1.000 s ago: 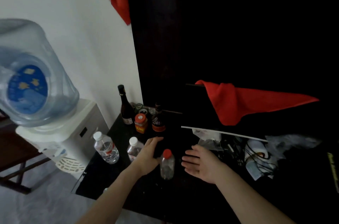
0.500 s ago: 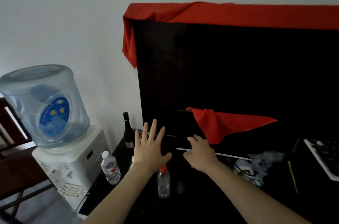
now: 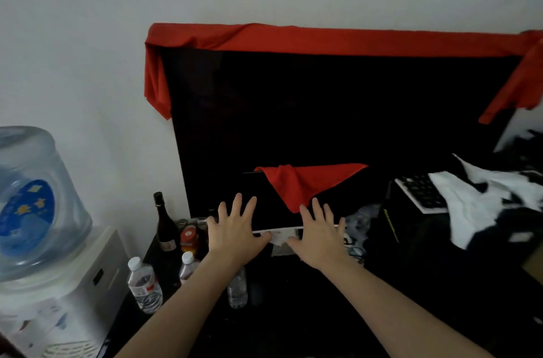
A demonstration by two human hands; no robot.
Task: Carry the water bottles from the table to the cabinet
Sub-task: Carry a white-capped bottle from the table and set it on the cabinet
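The dark counter [image 3: 293, 328] stood against a white wall. Both hands, left [image 3: 235, 235] and right [image 3: 318, 240], were spread flat, holding nothing; three water bottles [image 3: 145, 287] stood at seven o'clock below them.

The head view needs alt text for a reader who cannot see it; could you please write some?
Two open hands, left and right, are raised with fingers spread, holding nothing, over a dark table. Three water bottles stand at its left end beside a dispenser, before a black panel draped in red cloth.

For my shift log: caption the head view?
Both hands, left and right, open and raised; three water bottles stand on dark surface.
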